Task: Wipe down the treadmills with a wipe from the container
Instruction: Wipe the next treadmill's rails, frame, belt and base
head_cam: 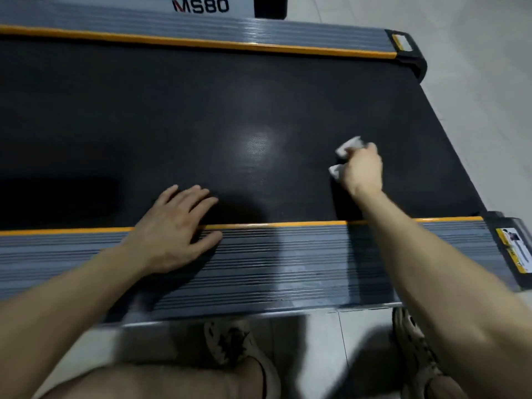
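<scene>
Treadmill filled most of the frame, black belt running left to right w/ a pale sheen at centre. Ribbed grey near rail w/ orange strip crossed the lower middle; matching far rail ran along the top. Pale tiled floor showed at upper right & bottom. Left hand, centre-left, lay flat, fingers straight & spread, palm on near rail, fingertips reaching onto the belt, holding nothing. Right hand, right of centre, had fingers curled round a bunched white wipe pressed on the belt. Shoes at bottom edge; yellow sticker at far right.
</scene>
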Demonstrator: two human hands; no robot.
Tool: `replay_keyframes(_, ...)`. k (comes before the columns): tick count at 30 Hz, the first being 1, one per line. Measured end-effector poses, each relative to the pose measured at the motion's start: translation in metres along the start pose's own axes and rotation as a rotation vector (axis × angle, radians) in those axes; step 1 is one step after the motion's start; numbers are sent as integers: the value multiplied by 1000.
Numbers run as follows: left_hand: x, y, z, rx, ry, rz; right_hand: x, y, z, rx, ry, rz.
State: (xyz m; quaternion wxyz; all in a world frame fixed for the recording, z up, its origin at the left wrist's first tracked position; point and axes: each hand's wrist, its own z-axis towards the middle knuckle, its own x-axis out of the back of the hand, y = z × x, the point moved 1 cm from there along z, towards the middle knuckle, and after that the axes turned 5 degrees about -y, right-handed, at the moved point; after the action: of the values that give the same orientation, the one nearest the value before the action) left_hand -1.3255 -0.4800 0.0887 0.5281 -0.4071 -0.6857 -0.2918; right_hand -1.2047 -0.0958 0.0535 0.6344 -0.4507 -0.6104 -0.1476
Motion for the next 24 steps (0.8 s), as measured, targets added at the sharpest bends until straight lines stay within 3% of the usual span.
replay_keyframes(2,-5,-25,-20,66,9,33,-32,-62,-43,375,-128,65)
replay_keyframes(4,-12,-32,-27,137,61,-1,-55,-123,-100,788,-373,150)
replay_keyframes(6,-16,-31,-25,161,109,-48,-64,-143,-115,996,-503,121)
replay_keyframes(7,-16,-31,-24,155,116,-60,-60,-140,-107,1000,-505,135)
replay_keyframes(9,-17,-31,-25,157,126,-82,-45,-114,-69,836,-340,119)
replay_keyframes(11,-16,-32,-26,166,141,-96,-26,-70,-21,501,-112,-71)
replay_keyframes(13,-16,-31,-26,171,139,-95,-14,-36,9,258,-26,-120)
replay_keyframes(15,-18,-32,-25,177,147,-96,-18,-49,4,337,-74,-117)
replay_keyframes(20,-17,-31,-24,181,156,-94,-50,-140,-96,946,-304,-10)
replay_keyframes(22,-16,-29,-24,181,164,-96,-53,-157,-116,991,-306,46)
replay_keyframes(24,-16,-29,-24,185,173,-100,-42,-161,-111,908,-204,109)
